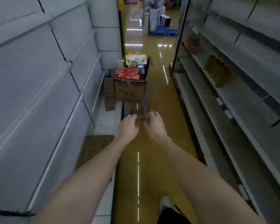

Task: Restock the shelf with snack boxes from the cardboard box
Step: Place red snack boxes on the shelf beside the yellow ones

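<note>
A brown cardboard box (129, 92) rides on a trolley ahead of me in the aisle. Red snack boxes (127, 73) lie on top of it, with yellow packs (136, 58) behind them. My left hand (128, 126) and my right hand (154, 125) both grip the trolley's grey handle bar (141, 117), fingers curled over it, arms stretched forward. The grey shelf unit (233, 101) on the right is mostly bare, holding a few yellow packs (217, 71) and an orange pack (192, 44).
White shelving (39, 78) lines the left side close to the trolley. A second brown carton (109, 92) stands on the left base ledge. Stacked goods on a blue pallet (162, 32) sit at the aisle's far end. The glossy floor runs straight ahead.
</note>
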{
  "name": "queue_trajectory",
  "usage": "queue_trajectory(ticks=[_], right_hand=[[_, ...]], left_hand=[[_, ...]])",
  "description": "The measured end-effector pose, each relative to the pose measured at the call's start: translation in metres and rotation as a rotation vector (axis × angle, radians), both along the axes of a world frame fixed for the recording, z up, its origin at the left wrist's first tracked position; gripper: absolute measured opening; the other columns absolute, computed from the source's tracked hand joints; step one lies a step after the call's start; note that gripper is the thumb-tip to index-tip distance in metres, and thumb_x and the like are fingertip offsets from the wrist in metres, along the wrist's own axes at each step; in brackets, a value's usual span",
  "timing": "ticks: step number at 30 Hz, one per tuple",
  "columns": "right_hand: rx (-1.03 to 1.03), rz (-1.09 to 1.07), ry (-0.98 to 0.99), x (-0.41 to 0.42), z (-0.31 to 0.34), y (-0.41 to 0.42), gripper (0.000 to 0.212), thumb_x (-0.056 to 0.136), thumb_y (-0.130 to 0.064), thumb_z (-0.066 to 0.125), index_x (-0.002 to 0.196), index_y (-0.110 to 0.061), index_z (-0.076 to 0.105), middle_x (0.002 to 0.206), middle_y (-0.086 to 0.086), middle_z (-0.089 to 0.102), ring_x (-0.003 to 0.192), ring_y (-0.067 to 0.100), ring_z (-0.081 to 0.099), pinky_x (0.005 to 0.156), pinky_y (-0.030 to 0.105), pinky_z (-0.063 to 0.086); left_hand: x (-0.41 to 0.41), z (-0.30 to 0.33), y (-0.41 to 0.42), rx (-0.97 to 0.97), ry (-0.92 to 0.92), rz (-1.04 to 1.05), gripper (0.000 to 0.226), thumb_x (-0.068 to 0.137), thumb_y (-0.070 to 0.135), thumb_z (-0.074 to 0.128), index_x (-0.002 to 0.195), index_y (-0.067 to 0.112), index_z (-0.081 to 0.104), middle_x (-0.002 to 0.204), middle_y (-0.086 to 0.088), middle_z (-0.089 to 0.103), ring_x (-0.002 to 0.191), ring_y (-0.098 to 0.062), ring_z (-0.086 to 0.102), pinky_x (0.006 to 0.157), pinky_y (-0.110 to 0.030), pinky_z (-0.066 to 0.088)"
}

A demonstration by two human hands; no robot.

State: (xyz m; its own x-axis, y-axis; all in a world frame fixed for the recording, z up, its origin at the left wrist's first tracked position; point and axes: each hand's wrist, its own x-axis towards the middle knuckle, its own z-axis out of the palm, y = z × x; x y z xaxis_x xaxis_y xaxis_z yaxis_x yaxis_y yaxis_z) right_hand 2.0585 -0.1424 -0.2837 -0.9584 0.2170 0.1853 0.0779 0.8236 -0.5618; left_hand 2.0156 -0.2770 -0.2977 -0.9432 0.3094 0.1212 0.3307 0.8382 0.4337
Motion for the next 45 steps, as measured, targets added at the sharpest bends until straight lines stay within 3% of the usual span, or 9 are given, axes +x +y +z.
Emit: queue_trajectory(ticks=[7,13,19,26,30,35,40,45], right_hand=[[0.008,0.103,-0.026,-0.131,-0.043,0.031,0.020,0.092,-0.012,0.056,0.112,-0.014,0.057,0.112,0.006,0.054,0.106,0.027,0.052,0.089,0.039,0.046],[-0.120,0.070,-0.098,-0.266,-0.050,0.068,0.030,0.093,-0.016,0.059,0.121,-0.013,0.050,0.120,0.008,0.048,0.111,0.027,0.049,0.094,0.040,0.047],[-0.067,0.202,-0.145,-0.374,-0.054,0.084,0.028,0.093,-0.018,0.061,0.119,-0.015,0.052,0.118,0.007,0.048,0.111,0.028,0.047,0.095,0.040,0.046],[-0.022,0.190,-0.178,-0.477,-0.075,0.100,0.033,0.093,-0.022,0.061,0.124,-0.017,0.053,0.122,0.005,0.051,0.113,0.026,0.048,0.097,0.037,0.044],[0.018,0.160,-0.240,-0.543,-0.086,0.099,0.035,0.091,-0.023,0.062,0.124,-0.015,0.053,0.124,0.008,0.052,0.114,0.029,0.048,0.097,0.041,0.045],[0.101,0.162,-0.349,-0.625,-0.104,0.099,0.052,0.089,-0.020,0.061,0.138,-0.015,0.045,0.139,0.011,0.045,0.124,0.034,0.044,0.103,0.043,0.041],[0.178,0.164,-0.430,-0.685,-0.122,0.092,0.062,0.090,-0.034,0.063,0.143,-0.014,0.039,0.141,0.014,0.044,0.129,0.036,0.041,0.107,0.046,0.035],[0.288,0.176,-0.558,-0.714,-0.142,0.083,0.074,0.087,-0.041,0.066,0.148,-0.019,0.030,0.152,0.011,0.033,0.139,0.035,0.030,0.113,0.049,0.025]], left_hand=[[-0.124,-0.039,0.026,0.039,-0.093,0.066,0.034,0.090,0.010,0.060,0.122,0.020,0.059,0.121,-0.001,0.061,0.110,-0.022,0.059,0.091,-0.037,0.051],[-0.246,-0.037,0.053,0.062,-0.130,0.148,0.032,0.092,0.010,0.057,0.124,0.014,0.059,0.125,-0.006,0.062,0.114,-0.026,0.059,0.097,-0.043,0.049],[-0.337,-0.035,0.054,-0.027,-0.147,0.215,0.037,0.092,0.014,0.060,0.128,0.017,0.055,0.126,-0.005,0.060,0.115,-0.024,0.057,0.096,-0.037,0.049],[-0.451,-0.039,0.063,-0.078,-0.109,0.139,0.039,0.090,0.012,0.058,0.128,0.012,0.056,0.122,-0.012,0.061,0.112,-0.030,0.057,0.089,-0.038,0.048],[-0.527,-0.056,0.072,-0.089,-0.129,0.090,0.033,0.086,0.013,0.061,0.119,0.017,0.058,0.114,-0.006,0.063,0.106,-0.026,0.059,0.086,-0.043,0.052],[-0.615,-0.085,0.076,-0.084,-0.186,0.008,0.039,0.086,0.014,0.063,0.124,0.019,0.057,0.121,-0.002,0.061,0.113,-0.025,0.056,0.094,-0.042,0.050],[-0.684,-0.103,0.071,-0.263,-0.195,-0.078,0.052,0.088,0.018,0.059,0.139,0.016,0.047,0.137,-0.004,0.052,0.128,-0.025,0.044,0.108,-0.039,0.036],[-0.720,-0.131,0.073,-0.508,-0.225,-0.211,0.073,0.078,0.033,0.075,0.141,0.023,0.039,0.142,-0.004,0.043,0.135,-0.027,0.037,0.120,-0.045,0.020]])
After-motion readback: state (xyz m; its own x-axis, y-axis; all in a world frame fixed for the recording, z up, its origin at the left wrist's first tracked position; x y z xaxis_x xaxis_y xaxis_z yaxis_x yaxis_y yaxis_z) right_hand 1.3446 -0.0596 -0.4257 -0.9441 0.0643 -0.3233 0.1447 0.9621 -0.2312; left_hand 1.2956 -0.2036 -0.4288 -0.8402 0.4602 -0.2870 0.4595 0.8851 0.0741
